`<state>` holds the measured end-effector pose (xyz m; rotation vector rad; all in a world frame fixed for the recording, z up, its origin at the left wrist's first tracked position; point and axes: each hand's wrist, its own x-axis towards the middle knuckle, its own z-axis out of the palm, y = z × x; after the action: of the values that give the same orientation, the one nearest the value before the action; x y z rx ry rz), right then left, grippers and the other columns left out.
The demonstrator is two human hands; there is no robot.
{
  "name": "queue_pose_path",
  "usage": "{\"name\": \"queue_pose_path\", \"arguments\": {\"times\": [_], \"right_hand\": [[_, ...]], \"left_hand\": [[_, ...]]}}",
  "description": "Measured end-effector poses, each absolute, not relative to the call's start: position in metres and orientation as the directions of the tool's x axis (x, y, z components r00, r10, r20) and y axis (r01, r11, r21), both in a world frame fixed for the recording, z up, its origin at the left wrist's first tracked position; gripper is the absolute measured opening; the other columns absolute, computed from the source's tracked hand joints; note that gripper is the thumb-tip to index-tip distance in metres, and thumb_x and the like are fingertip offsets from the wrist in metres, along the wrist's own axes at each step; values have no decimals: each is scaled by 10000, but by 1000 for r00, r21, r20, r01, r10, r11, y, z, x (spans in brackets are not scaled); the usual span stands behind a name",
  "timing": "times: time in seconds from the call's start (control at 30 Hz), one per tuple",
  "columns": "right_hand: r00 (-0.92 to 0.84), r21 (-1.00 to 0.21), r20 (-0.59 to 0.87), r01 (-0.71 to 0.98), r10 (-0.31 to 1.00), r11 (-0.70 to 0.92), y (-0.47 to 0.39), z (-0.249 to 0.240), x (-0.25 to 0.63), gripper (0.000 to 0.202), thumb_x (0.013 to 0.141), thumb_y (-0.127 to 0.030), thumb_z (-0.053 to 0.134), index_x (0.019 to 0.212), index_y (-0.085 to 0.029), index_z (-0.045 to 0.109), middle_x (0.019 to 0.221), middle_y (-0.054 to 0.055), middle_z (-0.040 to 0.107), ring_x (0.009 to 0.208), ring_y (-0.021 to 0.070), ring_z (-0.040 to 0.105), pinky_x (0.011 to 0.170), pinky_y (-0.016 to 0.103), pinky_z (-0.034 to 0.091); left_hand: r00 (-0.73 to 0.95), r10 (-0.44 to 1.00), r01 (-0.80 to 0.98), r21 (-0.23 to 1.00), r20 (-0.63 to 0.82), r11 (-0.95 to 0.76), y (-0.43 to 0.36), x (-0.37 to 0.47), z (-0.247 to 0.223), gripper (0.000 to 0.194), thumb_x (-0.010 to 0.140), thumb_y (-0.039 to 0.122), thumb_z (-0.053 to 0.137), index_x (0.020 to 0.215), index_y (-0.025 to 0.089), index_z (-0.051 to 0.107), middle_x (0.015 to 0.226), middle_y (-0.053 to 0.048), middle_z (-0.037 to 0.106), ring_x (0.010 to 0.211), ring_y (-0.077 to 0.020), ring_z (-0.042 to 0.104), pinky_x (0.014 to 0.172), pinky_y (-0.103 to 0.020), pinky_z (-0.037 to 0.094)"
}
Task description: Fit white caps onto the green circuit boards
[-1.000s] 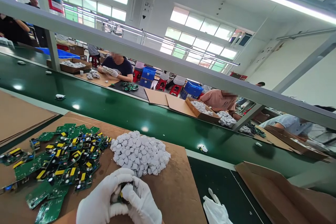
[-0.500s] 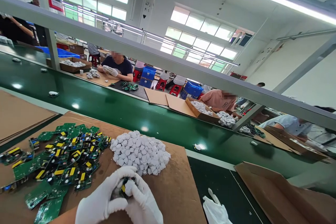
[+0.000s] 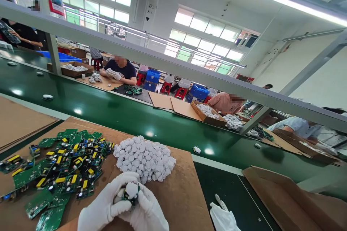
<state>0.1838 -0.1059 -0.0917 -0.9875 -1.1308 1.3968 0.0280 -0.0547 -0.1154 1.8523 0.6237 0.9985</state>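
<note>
Both my hands wear white gloves and meet around one small circuit board with a white round piece on its top. My left hand curls its fingers and thumb round the board's left side. From the right, my right hand closes on the same board, its thumb beside the white piece. Just beyond them lies a heap of white round pieces on a brown cardboard sheet. A pile of green circuit boards with yellow and blue parts spreads at the left.
A green conveyor belt runs behind the cardboard, carrying small white-topped items. An empty-looking white glove lies right of the cardboard, near an open cardboard box. Co-workers sit across the belt. A grey rail crosses above.
My right thumb has drawn back from the white piece, which now shows fully on the board. The items on the belt have moved left.
</note>
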Motion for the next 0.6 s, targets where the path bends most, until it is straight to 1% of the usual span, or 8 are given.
{"name": "queue_pose_path", "arguments": {"times": [0.1,0.13,0.2,0.3,0.37,0.47,0.53,0.6], "right_hand": [[-142,-918,-11,-391,990,-67,-107,-93,181,311,922,-378,554,1131,-152,595,1027,54,661,841,157,656,731,344,570],[-152,-900,-17,-428,988,-81,-108,-93,180,316,921,-378,555,1140,-153,592,1045,57,655,857,162,653,741,351,568],[-175,-869,-29,-482,984,-111,-108,-93,181,315,916,-365,564,1152,-156,586,1086,64,644,889,171,648,761,363,566],[-202,-833,-51,-531,978,-153,-109,-91,183,321,912,-348,573,1173,-161,575,1131,71,628,927,182,641,782,377,563],[-214,-814,-66,-553,975,-176,-110,-90,184,320,912,-343,575,1174,-161,574,1134,71,626,931,184,640,785,380,562],[-222,-793,-82,-576,972,-198,-113,-87,183,312,912,-343,576,1163,-158,580,1122,69,631,925,181,642,783,378,562],[-221,-784,-88,-587,971,-204,-114,-85,183,309,911,-347,576,1155,-157,584,1116,68,635,924,181,643,784,378,561],[-214,-778,-91,-595,973,-204,-114,-84,182,304,910,-351,577,1143,-156,590,1107,66,638,922,180,643,785,377,560]], "left_hand": [[493,744,161,793,452,-588,-56,24,-111,632,813,329,686,1390,294,431,1417,-106,520,1272,-328,510,1040,-462,449],[506,717,220,732,480,-645,-57,23,-107,630,816,258,672,1393,303,424,1453,-100,480,1292,-322,487,1050,-464,441],[584,633,309,582,509,-753,-59,21,-100,576,825,125,605,1353,312,473,1481,-78,447,1309,-297,471,1047,-439,456],[656,503,346,368,563,-863,-61,22,-91,533,824,47,545,1299,289,529,1407,-64,539,1284,-269,499,1015,-388,499],[627,450,348,289,636,-892,-63,24,-89,495,841,67,542,1295,265,531,1336,-67,604,1254,-262,526,1019,-381,495],[578,435,362,261,691,-895,-67,26,-90,436,876,120,534,1286,267,539,1252,-48,665,1187,-243,580,1019,-354,491],[578,489,383,312,654,-869,-69,24,-93,453,884,148,538,1313,289,514,1255,-33,664,1160,-239,603,998,-326,507],[560,560,413,381,611,-827,-69,21,-98,519,882,172,554,1370,311,447,1281,-29,648,1152,-239,615,968,-302,528]]}}
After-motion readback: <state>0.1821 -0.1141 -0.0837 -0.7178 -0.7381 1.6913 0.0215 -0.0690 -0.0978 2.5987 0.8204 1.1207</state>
